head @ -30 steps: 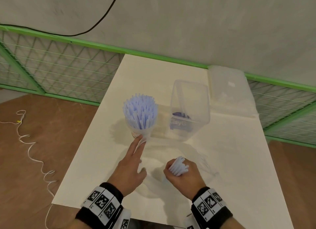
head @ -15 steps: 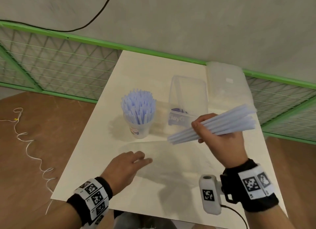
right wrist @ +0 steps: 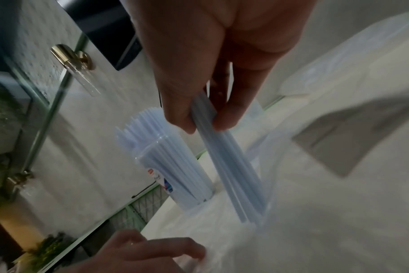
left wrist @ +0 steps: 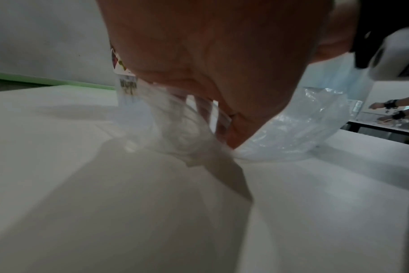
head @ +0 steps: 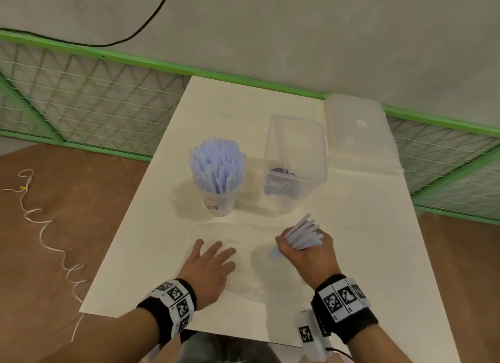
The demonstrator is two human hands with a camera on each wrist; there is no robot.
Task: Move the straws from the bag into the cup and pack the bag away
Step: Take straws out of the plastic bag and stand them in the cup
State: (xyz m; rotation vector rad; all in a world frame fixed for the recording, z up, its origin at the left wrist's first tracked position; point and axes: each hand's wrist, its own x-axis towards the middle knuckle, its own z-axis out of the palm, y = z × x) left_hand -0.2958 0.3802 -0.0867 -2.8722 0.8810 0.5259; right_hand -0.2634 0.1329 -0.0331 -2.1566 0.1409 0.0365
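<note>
A clear cup (head: 219, 200) packed with pale blue straws (head: 216, 162) stands mid-table; it also shows in the right wrist view as the cup (right wrist: 175, 171). My right hand (head: 295, 243) grips a small bundle of straws (head: 304, 234) upright, lower ends down on the table in front of the cup. The right wrist view shows thumb and fingers of that right hand (right wrist: 201, 120) pinching the bundle (right wrist: 231, 166). My left hand (head: 213, 257) lies flat, fingers straight, on the crumpled clear bag (head: 251, 278). The bag (left wrist: 299, 125) billows beside the left palm (left wrist: 213, 73).
A clear rectangular container (head: 296, 135) with a blue label stands right of the cup, its lid (head: 357, 135) behind it at the table's back right. A green wire fence (head: 81, 105) borders the table's far side. A white cord (head: 40, 227) lies on the floor at left.
My right hand has brought the straw bundle down from mid-air at the right and stood it on the table. My left hand came back from the cup onto the bag.
</note>
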